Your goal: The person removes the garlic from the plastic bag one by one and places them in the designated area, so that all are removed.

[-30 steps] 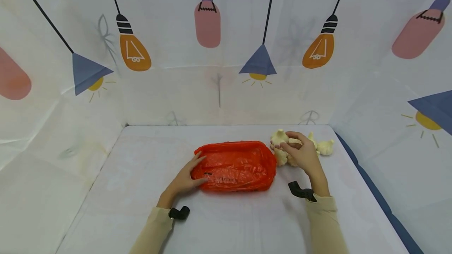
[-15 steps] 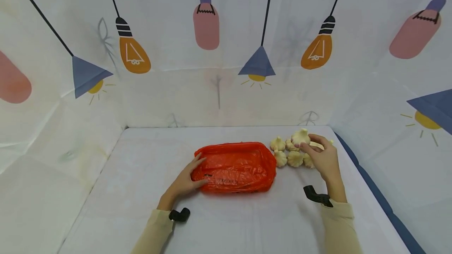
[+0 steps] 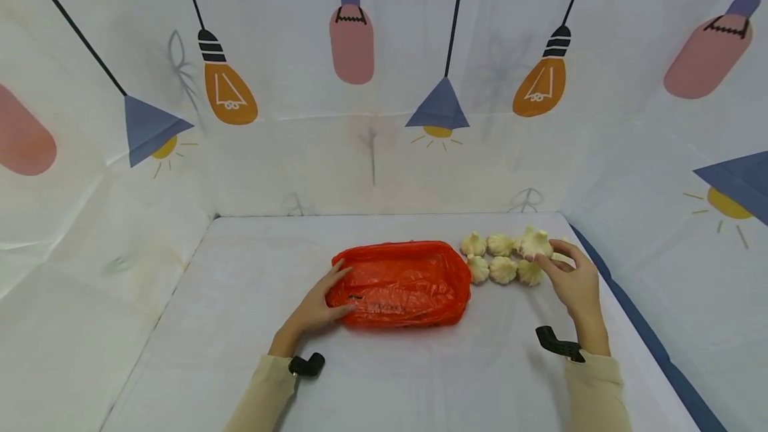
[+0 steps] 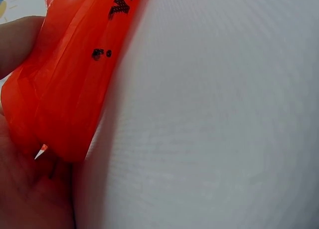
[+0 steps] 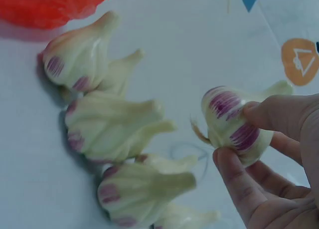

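Note:
A red plastic bag (image 3: 402, 289), spread into a low open tray-like shape with dark print on its front, sits mid-table. My left hand (image 3: 315, 305) grips its left end, thumb in front and fingers at the far side; the left wrist view shows the red film (image 4: 70, 99) between them. Right of the bag, my right hand (image 3: 577, 283) pinches a garlic bulb (image 5: 237, 119) between thumb and fingers, raised above other bulbs. Those other garlic bulbs (image 3: 503, 270), cream with purple streaks, lie in two rows. The held bulb partly hides the rear row's right end.
The white tabletop (image 3: 420, 379) stretches in front of the bag and to its left. A white sheet (image 3: 270, 165) printed with lamps stands behind and at both sides. Dark blue fabric (image 3: 648, 332) runs along the table's right edge.
My right hand has moved rightward across the garlic with a bulb between its fingers, uncovering bulbs nearer the bag. My left hand and the red bag stay in place.

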The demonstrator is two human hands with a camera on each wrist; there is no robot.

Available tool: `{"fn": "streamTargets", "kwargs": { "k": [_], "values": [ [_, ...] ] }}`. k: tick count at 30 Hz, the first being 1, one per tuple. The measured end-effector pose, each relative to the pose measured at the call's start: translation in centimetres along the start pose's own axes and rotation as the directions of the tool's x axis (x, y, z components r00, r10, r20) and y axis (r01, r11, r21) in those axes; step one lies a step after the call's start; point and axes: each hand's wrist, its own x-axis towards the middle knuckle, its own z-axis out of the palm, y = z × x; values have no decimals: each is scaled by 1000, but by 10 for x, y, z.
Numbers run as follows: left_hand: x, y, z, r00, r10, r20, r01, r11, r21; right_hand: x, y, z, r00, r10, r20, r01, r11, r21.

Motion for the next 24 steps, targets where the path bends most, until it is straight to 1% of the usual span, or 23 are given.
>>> {"fn": "streamTargets", "kwargs": {
  "k": [6, 10, 13, 17, 19, 22, 24],
  "values": [
    [-1, 2, -1, 1000, 9, 1, -9, 1000, 5, -3, 16, -12, 999, 26, -43, -26, 1000, -2],
    [-1, 2, -2, 1000, 29, -1, -29, 1000, 3, -3, 27, -18, 994, 94, -53, -93, 995, 20],
    [-1, 1, -2, 999, 40, -3, -40, 999, 4, -3, 35, -20, 984, 161, -75, -158, 987, 42],
    [0, 0, -2, 999, 43, -2, -43, 999, 4, -5, 44, -21, 963, 247, -108, -242, 969, 51],
    [0, -1, -1, 999, 44, 0, -44, 999, 8, -6, 48, -22, 956, 268, -122, -262, 963, 58],
    [1, -2, -1, 999, 47, -1, -47, 999, 12, -5, 54, -21, 951, 276, -137, -267, 960, 79],
    [1, -3, 0, 999, 50, -1, -50, 999, 11, -5, 58, -21, 948, 285, -139, -278, 958, 74]
  ]
}}
